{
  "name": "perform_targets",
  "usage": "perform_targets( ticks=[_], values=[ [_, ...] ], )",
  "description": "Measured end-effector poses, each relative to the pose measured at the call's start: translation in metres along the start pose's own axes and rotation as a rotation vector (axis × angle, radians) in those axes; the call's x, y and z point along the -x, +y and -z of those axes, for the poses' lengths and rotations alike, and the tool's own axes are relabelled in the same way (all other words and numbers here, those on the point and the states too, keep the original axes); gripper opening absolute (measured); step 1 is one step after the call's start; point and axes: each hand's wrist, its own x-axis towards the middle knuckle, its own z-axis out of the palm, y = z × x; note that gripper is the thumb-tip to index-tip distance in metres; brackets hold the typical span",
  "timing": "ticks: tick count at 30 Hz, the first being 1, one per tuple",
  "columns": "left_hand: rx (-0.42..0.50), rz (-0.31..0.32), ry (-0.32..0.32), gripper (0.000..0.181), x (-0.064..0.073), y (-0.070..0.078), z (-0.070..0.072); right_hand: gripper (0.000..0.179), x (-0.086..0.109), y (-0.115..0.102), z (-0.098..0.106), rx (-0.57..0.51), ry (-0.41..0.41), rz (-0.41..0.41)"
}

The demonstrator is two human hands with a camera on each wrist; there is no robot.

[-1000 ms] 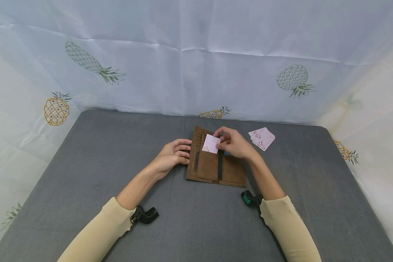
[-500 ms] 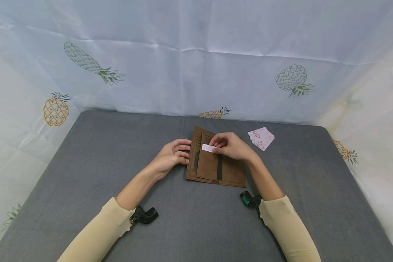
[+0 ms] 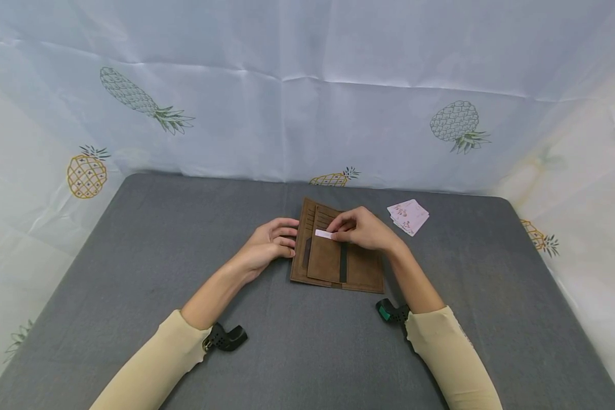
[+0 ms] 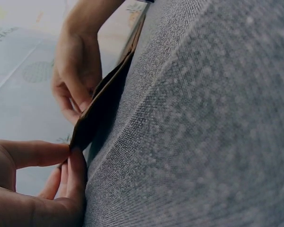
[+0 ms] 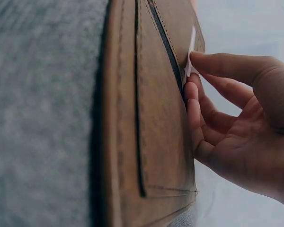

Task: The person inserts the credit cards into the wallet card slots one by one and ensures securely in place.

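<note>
A brown wallet lies spread open on the grey table, card slots toward its far side. My left hand pinches the wallet's left edge; in the left wrist view, thumb and fingers meet at its raised border. With thumb and fingertips, my right hand pinches a small pale pink card. Most of that card is hidden inside a slot, and only a narrow strip shows above it. The right wrist view has the card edge-on between thumb and fingers, close over the leather.
Several pink floral cards lie in a fanned pile to the right of the wallet. Behind the grey table hangs a white cloth printed with pineapples. A black band runs down the wallet's inside.
My right hand has moved slightly down and left, and the card has slid deeper into the wallet, leaving only a strip visible. The left hand has stayed in place.
</note>
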Motion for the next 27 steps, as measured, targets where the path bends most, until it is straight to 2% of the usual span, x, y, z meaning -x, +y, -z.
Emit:
perform_targets(
  ticks=[6,11,27],
  values=[
    [-0.014,0.004,-0.002,0.071,0.001,0.0,0.0,0.02,0.002,0.002,0.003,-0.039,-0.005,0.005],
    [-0.009,0.003,-0.005,0.071,0.001,0.0,0.001,0.024,0.005,0.004,0.012,-0.068,0.036,0.005],
    [-0.014,-0.008,-0.007,0.072,0.001,-0.001,0.001,0.044,0.033,0.008,0.059,-0.149,0.191,-0.15]
  ],
)
